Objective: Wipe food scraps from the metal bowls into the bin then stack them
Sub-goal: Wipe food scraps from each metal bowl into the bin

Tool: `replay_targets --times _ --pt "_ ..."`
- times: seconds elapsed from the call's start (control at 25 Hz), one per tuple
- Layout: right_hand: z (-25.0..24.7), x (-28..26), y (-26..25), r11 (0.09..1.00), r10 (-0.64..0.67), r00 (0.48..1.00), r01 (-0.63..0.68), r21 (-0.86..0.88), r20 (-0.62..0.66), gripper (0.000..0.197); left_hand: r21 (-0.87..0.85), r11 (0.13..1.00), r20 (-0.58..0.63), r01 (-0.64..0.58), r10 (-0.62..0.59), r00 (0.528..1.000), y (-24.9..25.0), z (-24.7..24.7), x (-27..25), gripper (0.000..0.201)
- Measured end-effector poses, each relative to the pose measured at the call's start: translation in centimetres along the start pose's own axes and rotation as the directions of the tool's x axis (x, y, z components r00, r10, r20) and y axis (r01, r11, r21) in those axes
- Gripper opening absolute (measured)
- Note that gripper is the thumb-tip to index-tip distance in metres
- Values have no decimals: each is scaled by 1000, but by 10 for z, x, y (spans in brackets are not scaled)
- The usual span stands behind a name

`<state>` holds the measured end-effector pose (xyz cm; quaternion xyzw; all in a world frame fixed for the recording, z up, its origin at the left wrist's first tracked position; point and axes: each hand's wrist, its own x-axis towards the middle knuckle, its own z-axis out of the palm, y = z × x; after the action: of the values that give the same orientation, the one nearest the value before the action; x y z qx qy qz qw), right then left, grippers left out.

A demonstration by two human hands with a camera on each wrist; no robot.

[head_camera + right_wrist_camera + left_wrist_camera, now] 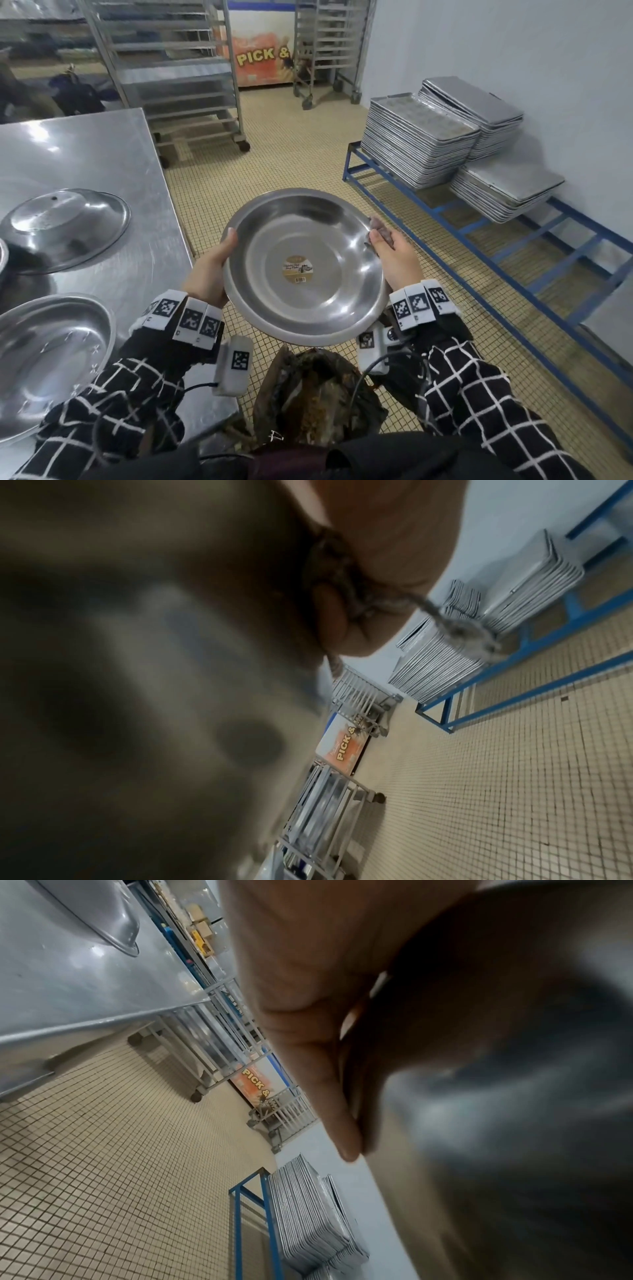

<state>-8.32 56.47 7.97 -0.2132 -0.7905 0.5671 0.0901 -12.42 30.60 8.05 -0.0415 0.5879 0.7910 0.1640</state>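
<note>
I hold a wide shallow metal bowl (pixel 308 308) with a round sticker in its middle, level above the bin (pixel 315 387), which is lined with a dark bag of brown scraps. My left hand (pixel 219 260) grips the bowl's left rim, thumb on top and fingers underneath. In the left wrist view those fingers (pixel 308 1042) lie flat against the bowl's underside (pixel 514 1096). My right hand (pixel 390 253) is at the right rim and pinches a crumpled grey cloth (pixel 378 229) against it. The right wrist view shows the cloth (pixel 342 569) bunched between the hand and the bowl (pixel 137 669).
A steel table (pixel 102 154) on my left carries an upturned bowl (pixel 65 226) and an upright one (pixel 44 356). Stacks of baking trays (pixel 421 144) sit on a low blue frame (pixel 479 240) at the right. Wheeled tray racks (pixel 178 68) stand behind on the tiled floor.
</note>
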Motion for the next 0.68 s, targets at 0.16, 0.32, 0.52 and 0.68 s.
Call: replay_targets --times 0.16,0.32,0.52,0.68 --pt "22 -18 7 974 125 984 -97 204 -127 24 -47 993 -82 -109 105 991 -14 11 -2 42" --pt "37 -25 4 956 147 958 -74 283 -246 21 33 995 -153 -93 97 983 -33 20 -5 37" --pt "14 -11 -3 978 63 977 -20 206 -203 14 -30 989 103 -144 147 984 -17 5 -1 64" --pt "1 -4 -16 997 -22 999 24 80 -33 13 -50 996 180 -75 83 980 4 -15 6 41"
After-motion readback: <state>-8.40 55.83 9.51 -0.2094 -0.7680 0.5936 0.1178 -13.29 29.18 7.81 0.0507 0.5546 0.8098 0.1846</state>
